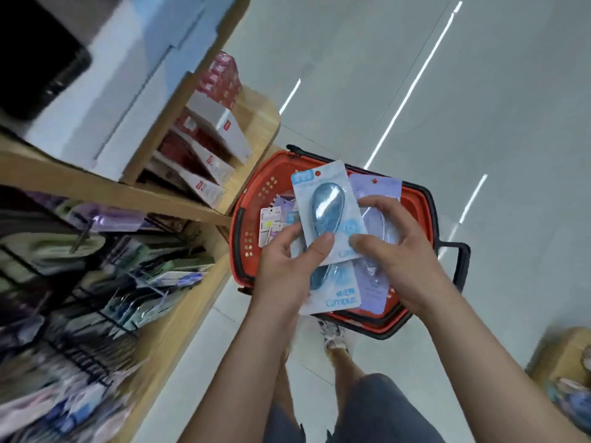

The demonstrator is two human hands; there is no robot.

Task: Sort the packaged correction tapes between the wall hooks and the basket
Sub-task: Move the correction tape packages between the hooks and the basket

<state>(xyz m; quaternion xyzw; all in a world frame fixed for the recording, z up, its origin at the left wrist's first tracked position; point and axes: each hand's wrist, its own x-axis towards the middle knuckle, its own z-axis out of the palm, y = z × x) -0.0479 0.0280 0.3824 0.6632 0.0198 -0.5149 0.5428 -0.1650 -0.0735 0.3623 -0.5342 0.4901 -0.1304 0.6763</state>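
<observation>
Over the red basket (pixel 422 206) on the floor I hold a small stack of packaged correction tapes. A blue pack (pixel 326 206) is on top, pinched at its lower edge by my left hand (pixel 287 266) and touched by the thumb of my right hand (pixel 393 251). A second blue pack (pixel 339 292) lies under it. My right hand grips a purple pack (pixel 377 187) behind them. More packs (pixel 275 225) lie inside the basket. The black wire hooks (pixel 83 238) with hanging packs are at the left, blurred.
A wooden shelf unit (pixel 198 302) runs along the left, with red and white boxes (pixel 211 155) on its upper shelf. The basket's black handle (pixel 460 266) sticks out to the right. My legs and a shoe (pixel 332 337) are below. A cardboard box (pixel 563 356) sits at lower right.
</observation>
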